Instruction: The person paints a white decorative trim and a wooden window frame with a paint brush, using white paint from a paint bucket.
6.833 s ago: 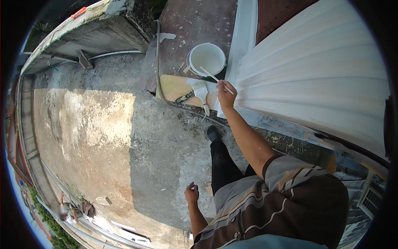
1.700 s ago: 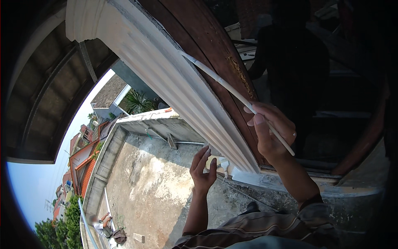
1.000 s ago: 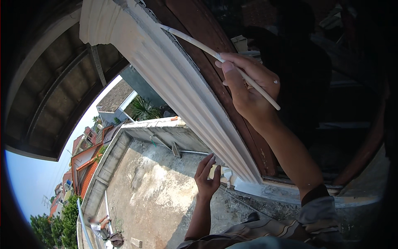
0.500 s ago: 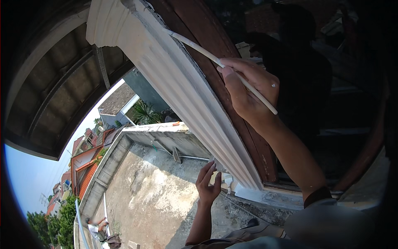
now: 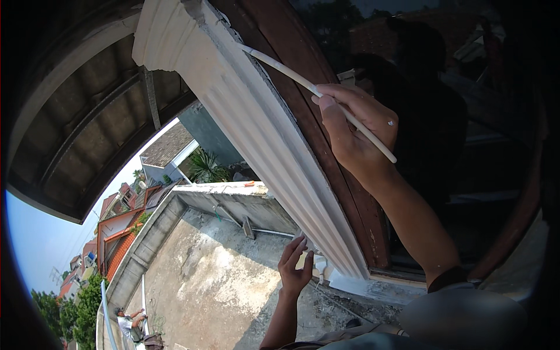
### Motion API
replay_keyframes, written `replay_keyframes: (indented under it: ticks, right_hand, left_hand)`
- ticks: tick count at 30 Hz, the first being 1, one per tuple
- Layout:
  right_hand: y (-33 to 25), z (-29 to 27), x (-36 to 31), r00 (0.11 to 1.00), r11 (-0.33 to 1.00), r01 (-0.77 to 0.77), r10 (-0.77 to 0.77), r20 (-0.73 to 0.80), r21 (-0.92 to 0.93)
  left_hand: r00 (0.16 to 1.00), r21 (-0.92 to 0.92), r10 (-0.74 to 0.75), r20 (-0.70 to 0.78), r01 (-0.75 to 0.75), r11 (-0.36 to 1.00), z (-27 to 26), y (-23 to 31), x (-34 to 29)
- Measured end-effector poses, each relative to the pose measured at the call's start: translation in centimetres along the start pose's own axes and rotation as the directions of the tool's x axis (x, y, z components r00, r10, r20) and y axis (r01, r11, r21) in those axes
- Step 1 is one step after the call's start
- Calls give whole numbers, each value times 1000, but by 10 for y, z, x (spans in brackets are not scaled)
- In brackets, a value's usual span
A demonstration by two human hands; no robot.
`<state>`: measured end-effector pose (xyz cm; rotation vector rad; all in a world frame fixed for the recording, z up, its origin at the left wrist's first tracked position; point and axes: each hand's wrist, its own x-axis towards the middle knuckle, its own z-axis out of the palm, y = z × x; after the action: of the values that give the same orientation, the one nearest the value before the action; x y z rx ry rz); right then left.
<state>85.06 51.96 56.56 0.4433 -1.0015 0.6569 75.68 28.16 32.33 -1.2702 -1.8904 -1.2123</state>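
While we pinch the thin brush [image 5: 286, 72] in our R hand [image 5: 363, 123], tip at upper edge of white column [image 5: 251, 128], our L hand [image 5: 296, 272], fingers loosely spread, is nr column's base; can't tell if touching.

Partly sunlit grey concrete floor [image 5: 221, 265] meets low grey concrete wall [image 5: 269, 211], far; orange-tiled roof [image 5: 121, 255] left; dark glass windowpane [image 5: 493, 157] right.
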Motion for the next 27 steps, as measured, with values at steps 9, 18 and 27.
replay_keyframes:
  ticks: [9,18,27]
  right_hand:
    - [16,33,57,986,986,159,-161,-52,-40]
    - [21,38,60,947,942,321,-319,32,-96]
    - [14,44,76,924,918,382,-376,71,-105]
  left_hand:
    - [994,9,107,-23,-106,994,7,-1,10]
    - [1000,-47,-5,-25,4,999,3,-1,2]
    - [999,-64,-18,-39,15,998,9,0,3]
